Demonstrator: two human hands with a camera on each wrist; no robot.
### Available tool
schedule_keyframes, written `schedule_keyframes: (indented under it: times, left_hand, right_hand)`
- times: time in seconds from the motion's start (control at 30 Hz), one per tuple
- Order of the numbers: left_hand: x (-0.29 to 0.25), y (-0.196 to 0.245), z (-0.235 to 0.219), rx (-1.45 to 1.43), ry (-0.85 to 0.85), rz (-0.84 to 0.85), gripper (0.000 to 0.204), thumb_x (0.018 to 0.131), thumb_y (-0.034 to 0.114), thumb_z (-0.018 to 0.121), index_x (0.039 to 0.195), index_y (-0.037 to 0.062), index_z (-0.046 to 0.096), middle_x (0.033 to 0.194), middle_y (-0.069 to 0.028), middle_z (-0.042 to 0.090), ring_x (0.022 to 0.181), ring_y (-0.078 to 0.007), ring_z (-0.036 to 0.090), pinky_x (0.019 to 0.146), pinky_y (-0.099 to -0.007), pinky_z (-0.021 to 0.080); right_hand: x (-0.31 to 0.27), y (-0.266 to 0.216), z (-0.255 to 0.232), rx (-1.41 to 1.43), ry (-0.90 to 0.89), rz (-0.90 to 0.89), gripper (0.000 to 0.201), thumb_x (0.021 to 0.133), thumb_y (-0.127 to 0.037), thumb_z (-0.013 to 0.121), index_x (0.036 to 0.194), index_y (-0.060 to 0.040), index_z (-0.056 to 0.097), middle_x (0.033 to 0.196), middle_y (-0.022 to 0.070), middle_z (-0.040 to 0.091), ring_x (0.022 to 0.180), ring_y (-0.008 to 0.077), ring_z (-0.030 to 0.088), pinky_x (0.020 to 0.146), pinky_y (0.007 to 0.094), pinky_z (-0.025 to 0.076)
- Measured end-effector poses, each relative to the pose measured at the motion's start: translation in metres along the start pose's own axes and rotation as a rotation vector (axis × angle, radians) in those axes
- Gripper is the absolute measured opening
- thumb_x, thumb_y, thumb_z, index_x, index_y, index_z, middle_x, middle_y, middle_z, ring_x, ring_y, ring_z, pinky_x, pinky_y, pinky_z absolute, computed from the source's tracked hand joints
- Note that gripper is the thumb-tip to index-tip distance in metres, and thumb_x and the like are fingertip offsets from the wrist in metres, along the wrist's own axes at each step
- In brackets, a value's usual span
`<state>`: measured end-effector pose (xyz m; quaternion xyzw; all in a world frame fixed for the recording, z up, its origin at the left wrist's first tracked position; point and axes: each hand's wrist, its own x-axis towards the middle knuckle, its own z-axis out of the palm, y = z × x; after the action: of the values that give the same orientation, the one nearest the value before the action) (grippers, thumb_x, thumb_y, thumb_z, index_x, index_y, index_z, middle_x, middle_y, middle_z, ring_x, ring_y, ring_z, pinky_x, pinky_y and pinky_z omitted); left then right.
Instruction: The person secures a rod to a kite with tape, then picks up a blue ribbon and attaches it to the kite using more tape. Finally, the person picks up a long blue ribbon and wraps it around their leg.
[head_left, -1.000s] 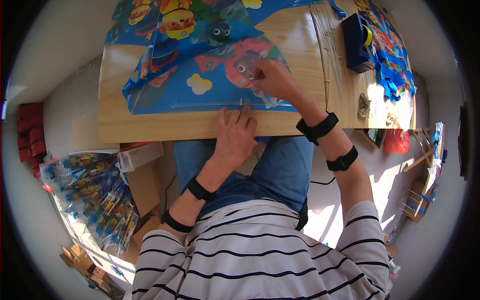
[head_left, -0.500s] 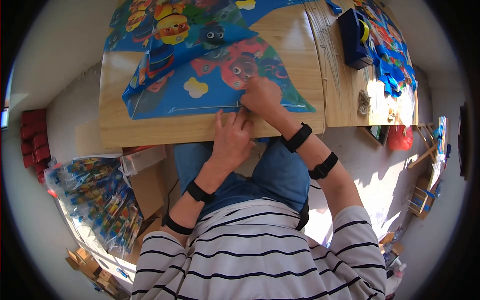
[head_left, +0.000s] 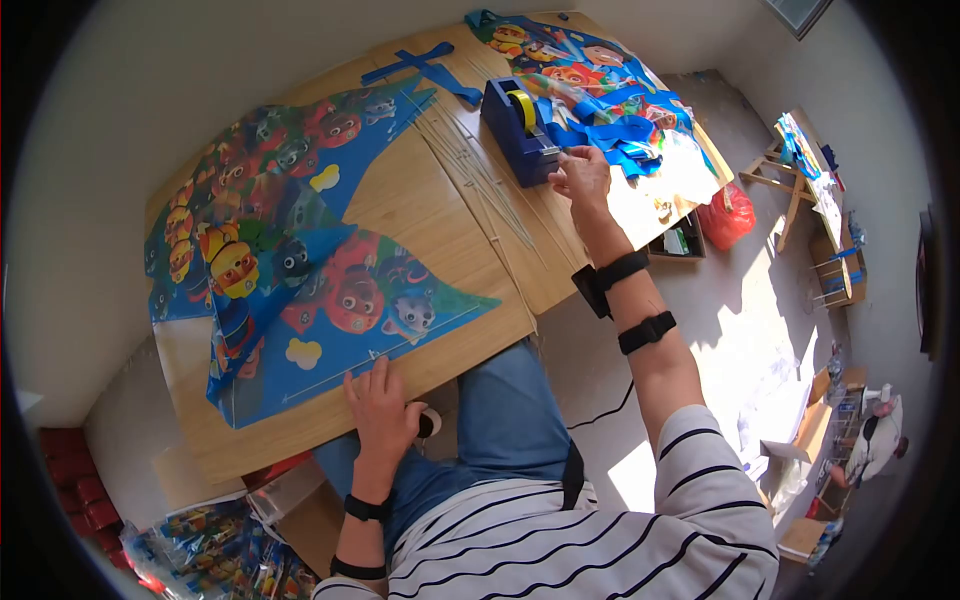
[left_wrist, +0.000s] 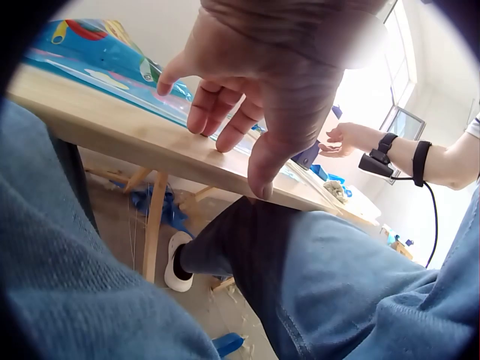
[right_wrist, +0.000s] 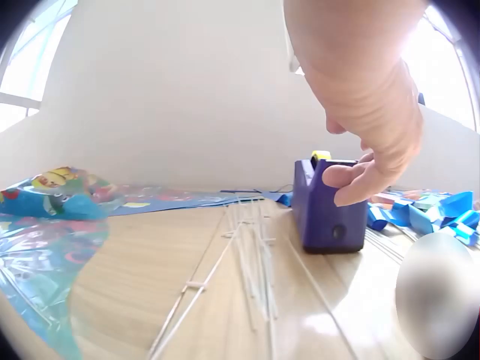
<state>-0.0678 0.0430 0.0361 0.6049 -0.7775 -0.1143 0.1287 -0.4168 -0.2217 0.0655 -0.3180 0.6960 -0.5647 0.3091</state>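
Printed blue sheet [head_left: 268, 388], 1, partly folded over, near edge of wooden table [head_left: 420, 205]; 1 thin white rod [head_left: 330, 379] along its border. Left hand [head_left: 383, 415], fingers apart, beside that border; right hand [head_left: 587, 182], fingers bent, at navy tape dispenser [head_left: 506, 132], any grip on tape unclear.

Blue plastic sheet [head_left: 320, 300], printed with cartoon characters and pale clouds: spread on the wooden tabletop [head_left: 400, 205], partly folded over itself, with a thin white rod [head_left: 330, 380] lying along the near edge. Dark blue tape dispenser [head_left: 508, 135], fitted with a yellow-cored roll [head_left: 522, 108]: upright on the wood, between loose thin sticks [head_left: 478, 180] and blue ribbons [head_left: 620, 130].
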Motion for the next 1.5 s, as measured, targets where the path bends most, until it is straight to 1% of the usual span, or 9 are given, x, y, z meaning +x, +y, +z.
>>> schedule_keyframes:
  times: [0.23,0.47,0.77,0.87,0.97,1.0,1.23,1.43,1.5]
  left_hand:
    - [0.003,0.003,-0.005,0.003,-0.012,-0.002,0.055,0.064,0.026,0.08,0.107,-0.0028,0.062,0.132,-0.0164,0.052,0.115,-0.0346,0.048,0.11,-0.0613,0.024]
    - [0.003,0.003,-0.005,0.01,-0.032,-0.009,0.057,0.064,0.027,0.081,0.109,-0.0019,0.061,0.133,-0.0163,0.052,0.115,-0.0358,0.049,0.108,-0.0609,0.027]
    - [0.001,0.0,-0.001,0.011,-0.028,-0.004,0.058,0.063,0.027,0.082,0.108,0.0001,0.059,0.134,-0.017,0.052,0.115,-0.0379,0.049,0.107,-0.0593,0.029]
    - [0.002,0.0,-0.002,0.004,-0.034,-0.013,0.058,0.062,0.026,0.082,0.108,0.0004,0.059,0.134,-0.0168,0.052,0.115,-0.0378,0.049,0.107,-0.0591,0.029]
    - [0.001,0.0,-0.001,0.005,-0.028,-0.012,0.057,0.062,0.026,0.082,0.108,0.0006,0.059,0.135,-0.0165,0.052,0.116,-0.0375,0.049,0.107,-0.059,0.029]
    - [0.001,0.0,-0.002,0.005,-0.026,-0.011,0.057,0.062,0.025,0.082,0.108,0.0006,0.059,0.135,-0.0165,0.052,0.116,-0.0375,0.049,0.107,-0.0591,0.029]
    - [0.001,0.001,-0.002,-0.006,-0.024,-0.008,0.054,0.063,0.024,0.08,0.107,-0.0006,0.06,0.135,-0.0152,0.052,0.113,-0.0359,0.048,0.108,-0.0616,0.028]
    - [0.0,0.0,-0.002,-0.019,-0.029,-0.029,0.055,0.062,0.024,0.081,0.107,-0.0001,0.059,0.136,-0.015,0.051,0.115,-0.0356,0.048,0.108,-0.0617,0.028]
    - [0.0,0.001,-0.002,-0.016,-0.031,-0.03,0.055,0.062,0.024,0.081,0.107,0.0002,0.059,0.136,-0.015,0.051,0.115,-0.0355,0.048,0.108,-0.0618,0.027]
  right_hand:
    - [0.053,-0.023,-0.003,-0.125,-0.352,0.128,0.032,0.086,-0.02,0.069,0.105,0.0028,0.06,0.088,0.0136,0.064,0.071,0.0283,0.072,0.056,0.0364,0.058]
    - [0.066,-0.028,0.003,-0.177,-0.367,0.193,0.024,0.083,-0.008,0.068,0.092,0.0122,0.061,0.088,0.0225,0.067,0.064,0.0333,0.071,0.05,0.0412,0.059]
    - [0.06,-0.002,-0.015,0.121,-0.399,0.113,0.02,0.083,-0.007,0.069,0.086,0.0088,0.057,0.081,0.0179,0.065,0.071,0.0342,0.072,0.06,0.043,0.06]
    - [0.034,-0.009,-0.019,0.188,-0.387,0.236,0.015,0.087,-0.005,0.066,0.094,0.0048,0.057,0.094,0.0187,0.063,0.087,0.0336,0.072,0.076,0.0469,0.059]
    - [0.019,0.01,-0.023,0.649,-0.353,0.404,0.021,0.088,-0.005,0.064,0.099,0.0083,0.052,0.099,0.0209,0.059,0.096,0.0393,0.069,0.084,0.0538,0.058]
    - [0.026,0.029,-0.022,0.83,-0.337,0.574,0.024,0.089,-0.003,0.062,0.106,0.0069,0.049,0.104,0.0213,0.056,0.096,0.0394,0.068,0.087,0.0558,0.057]
    - [0.007,0.031,-0.014,0.91,-0.245,0.668,0.018,0.089,-0.002,0.062,0.103,0.0032,0.052,0.101,0.021,0.058,0.084,0.0302,0.067,0.088,0.0526,0.058]
    - [0.017,0.037,0.012,0.953,-0.186,0.64,0.009,0.086,0.002,0.063,0.092,0.0023,0.056,0.077,0.0131,0.061,0.065,0.0228,0.064,0.081,0.0466,0.059]
    - [0.021,0.04,0.015,0.806,-0.101,0.626,0.006,0.087,0.003,0.061,0.09,0.001,0.056,0.076,0.0108,0.06,0.06,0.0199,0.061,0.075,0.0449,0.059]
